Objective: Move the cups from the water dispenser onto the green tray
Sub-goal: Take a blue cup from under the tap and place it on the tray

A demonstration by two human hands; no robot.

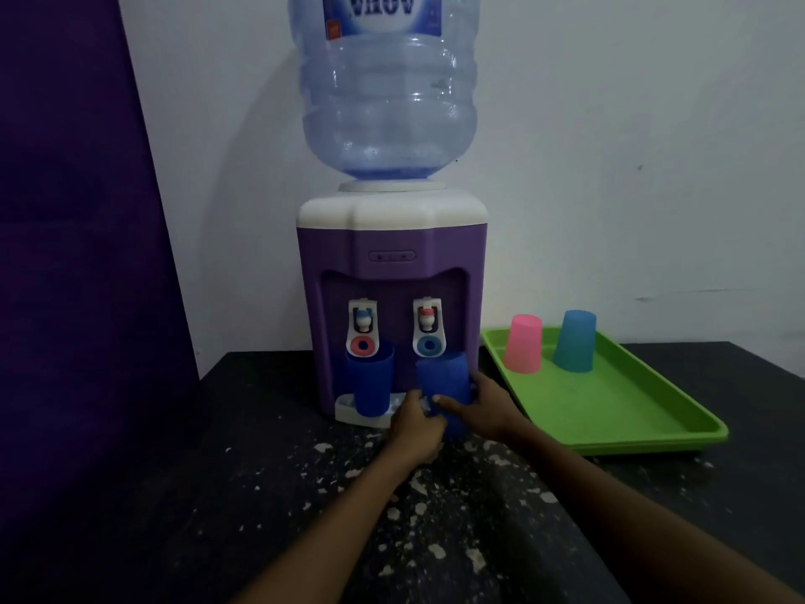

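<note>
A purple and white water dispenser [390, 276] stands at the back of the dark table. One dark blue cup [370, 383] rests upright on its drip tray under the left tap. A second dark blue cup [442, 381] is under the right tap, tilted, with both hands on it. My right hand [483, 405] wraps its right side and my left hand [418, 422] grips its lower left. The green tray [610, 416] lies to the right of the dispenser. A pink cup [524, 344] and a light blue cup [575, 340] stand upside down at its far end.
A large clear water bottle [387, 89] tops the dispenser. A purple panel [78, 255] rises along the left. The white wall is close behind. The black tabletop [270, 494] is flecked with white spots.
</note>
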